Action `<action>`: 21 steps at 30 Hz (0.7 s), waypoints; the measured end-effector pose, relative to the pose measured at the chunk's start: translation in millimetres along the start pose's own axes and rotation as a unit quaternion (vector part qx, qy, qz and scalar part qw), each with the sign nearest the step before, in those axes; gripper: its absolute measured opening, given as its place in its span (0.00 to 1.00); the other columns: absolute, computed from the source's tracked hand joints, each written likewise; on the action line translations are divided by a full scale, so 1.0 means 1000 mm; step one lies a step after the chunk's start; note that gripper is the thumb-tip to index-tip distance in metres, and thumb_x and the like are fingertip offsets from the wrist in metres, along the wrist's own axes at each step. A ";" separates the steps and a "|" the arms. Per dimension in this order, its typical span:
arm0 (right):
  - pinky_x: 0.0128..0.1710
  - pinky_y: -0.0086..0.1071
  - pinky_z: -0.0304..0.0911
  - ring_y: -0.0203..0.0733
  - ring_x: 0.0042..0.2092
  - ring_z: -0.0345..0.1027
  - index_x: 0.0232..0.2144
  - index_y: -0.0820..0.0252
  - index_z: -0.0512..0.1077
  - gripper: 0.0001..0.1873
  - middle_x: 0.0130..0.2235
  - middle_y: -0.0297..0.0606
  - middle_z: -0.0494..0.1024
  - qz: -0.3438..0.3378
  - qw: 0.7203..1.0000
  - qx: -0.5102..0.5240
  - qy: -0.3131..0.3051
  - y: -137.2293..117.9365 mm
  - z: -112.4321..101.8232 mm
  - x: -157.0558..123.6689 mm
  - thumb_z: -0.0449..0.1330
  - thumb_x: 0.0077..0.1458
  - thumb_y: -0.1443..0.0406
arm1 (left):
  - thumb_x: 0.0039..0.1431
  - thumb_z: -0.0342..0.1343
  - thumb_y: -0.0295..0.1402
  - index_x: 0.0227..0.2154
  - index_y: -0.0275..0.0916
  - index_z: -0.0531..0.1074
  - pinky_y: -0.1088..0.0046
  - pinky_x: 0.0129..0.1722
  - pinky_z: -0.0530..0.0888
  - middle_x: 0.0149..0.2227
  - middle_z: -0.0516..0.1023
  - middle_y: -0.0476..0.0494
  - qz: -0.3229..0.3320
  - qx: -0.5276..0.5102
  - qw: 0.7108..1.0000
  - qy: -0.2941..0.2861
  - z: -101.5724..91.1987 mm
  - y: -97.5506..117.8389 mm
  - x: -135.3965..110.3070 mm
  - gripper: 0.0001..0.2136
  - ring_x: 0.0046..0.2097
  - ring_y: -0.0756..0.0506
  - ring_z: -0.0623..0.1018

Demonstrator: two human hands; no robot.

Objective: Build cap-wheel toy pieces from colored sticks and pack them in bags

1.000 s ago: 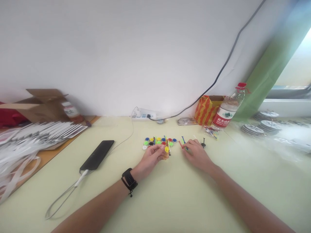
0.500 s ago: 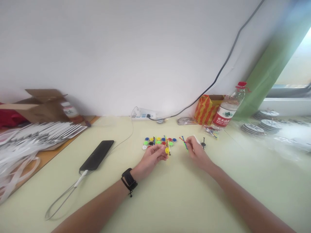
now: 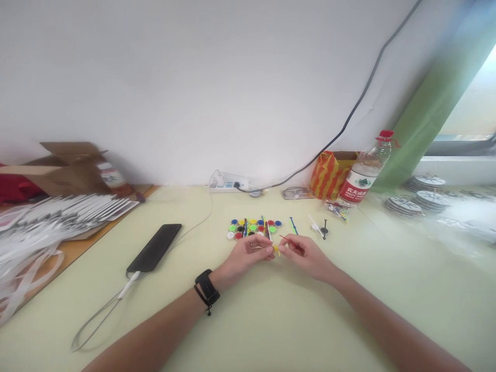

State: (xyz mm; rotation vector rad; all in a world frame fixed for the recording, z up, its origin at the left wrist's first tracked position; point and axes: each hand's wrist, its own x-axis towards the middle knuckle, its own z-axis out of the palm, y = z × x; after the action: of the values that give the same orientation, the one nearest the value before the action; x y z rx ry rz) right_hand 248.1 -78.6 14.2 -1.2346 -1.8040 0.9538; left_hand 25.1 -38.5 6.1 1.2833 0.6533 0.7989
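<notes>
My left hand (image 3: 251,252) pinches a small yellow plastic piece (image 3: 276,249) with a round part. Close beside it, my right hand (image 3: 304,254) has a thin red plastic stick (image 3: 284,237) between its fingers, and its fingertips meet the yellow piece. Fingers hide part of both pieces. Just beyond, coloured plastic discs (image 3: 253,222) lie in rows with several sticks across them. A blue and green stick pair (image 3: 293,226) rests on the table behind my right hand. To its right are a white disc with a stick (image 3: 314,227) and a black one (image 3: 324,230).
A black phone (image 3: 155,248) on a white cable lies left. A power strip (image 3: 228,184) is against the wall. At right stand a large water bottle (image 3: 360,175), a striped bag (image 3: 327,175) and stacked round plates (image 3: 403,205). A cardboard box (image 3: 73,168) is far left.
My right hand has moved left and nearer to me, meeting my left hand. The blue and green sticks it held now lie on the table; the red one stays in its fingers.
</notes>
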 end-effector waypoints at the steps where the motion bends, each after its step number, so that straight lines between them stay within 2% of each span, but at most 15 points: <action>1: 0.24 0.30 0.45 0.35 0.24 0.45 0.32 0.56 0.69 0.19 0.23 0.26 0.52 0.004 1.000 0.002 -0.006 0.000 0.002 0.000 0.56 0.63 0.48 | 0.54 0.70 0.40 0.40 0.36 0.78 0.62 0.48 0.78 0.38 0.81 0.41 -0.002 0.003 1.000 -0.005 0.000 -0.001 0.000 0.15 0.41 0.44 0.82; 7: 0.25 0.30 0.48 0.35 0.27 0.51 0.27 0.57 0.65 0.21 0.25 0.28 0.58 0.019 0.999 0.001 -0.035 0.001 0.004 0.000 0.54 0.64 0.49 | 0.55 0.69 0.39 0.41 0.37 0.78 0.57 0.55 0.75 0.43 0.82 0.39 0.001 0.032 0.999 -0.027 0.001 -0.003 -0.002 0.14 0.47 0.40 0.82; 11: 0.26 0.30 0.50 0.35 0.27 0.53 0.27 0.57 0.63 0.20 0.25 0.28 0.60 0.002 0.999 -0.014 -0.039 0.005 0.000 0.001 0.51 0.66 0.51 | 0.55 0.70 0.39 0.45 0.38 0.76 0.57 0.53 0.76 0.47 0.81 0.37 0.001 0.046 0.999 -0.020 0.002 0.000 -0.002 0.17 0.47 0.40 0.82; 13: 0.27 0.30 0.51 0.36 0.26 0.55 0.27 0.56 0.63 0.19 0.24 0.28 0.62 -0.005 0.998 -0.068 0.006 0.010 -0.007 0.003 0.51 0.66 0.52 | 0.55 0.69 0.40 0.48 0.40 0.75 0.60 0.50 0.77 0.49 0.79 0.37 -0.007 0.049 0.999 -0.007 0.002 0.000 -0.002 0.19 0.45 0.42 0.82; 15: 0.28 0.31 0.51 0.36 0.26 0.57 0.28 0.56 0.64 0.18 0.24 0.29 0.65 -0.003 0.984 -0.159 0.076 0.017 -0.020 0.006 0.51 0.66 0.53 | 0.57 0.68 0.41 0.48 0.39 0.76 0.63 0.47 0.77 0.48 0.79 0.38 -0.014 0.055 0.998 -0.004 0.001 -0.001 -0.001 0.19 0.42 0.44 0.81; 18: 0.29 0.32 0.51 0.38 0.26 0.61 0.29 0.56 0.66 0.16 0.24 0.32 0.70 0.013 0.941 -0.287 0.180 0.029 -0.045 0.008 0.52 0.65 0.54 | 0.58 0.66 0.41 0.44 0.39 0.76 0.67 0.43 0.77 0.45 0.78 0.40 -0.020 0.063 0.998 -0.014 0.000 -0.003 -0.001 0.15 0.39 0.47 0.79; 21: 0.29 0.32 0.50 0.40 0.26 0.63 0.31 0.56 0.67 0.15 0.25 0.34 0.73 0.020 0.901 -0.348 0.258 0.038 -0.065 0.009 0.51 0.66 0.55 | 0.59 0.66 0.41 0.42 0.38 0.76 0.70 0.42 0.76 0.41 0.78 0.42 -0.029 0.070 0.997 -0.024 0.001 -0.003 -0.001 0.14 0.39 0.49 0.78</action>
State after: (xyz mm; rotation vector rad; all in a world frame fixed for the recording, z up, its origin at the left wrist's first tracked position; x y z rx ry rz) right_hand 317.8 -49.4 11.3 -1.7491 -1.7139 -0.0691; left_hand 25.6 -39.9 3.4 1.3990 0.7149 0.6832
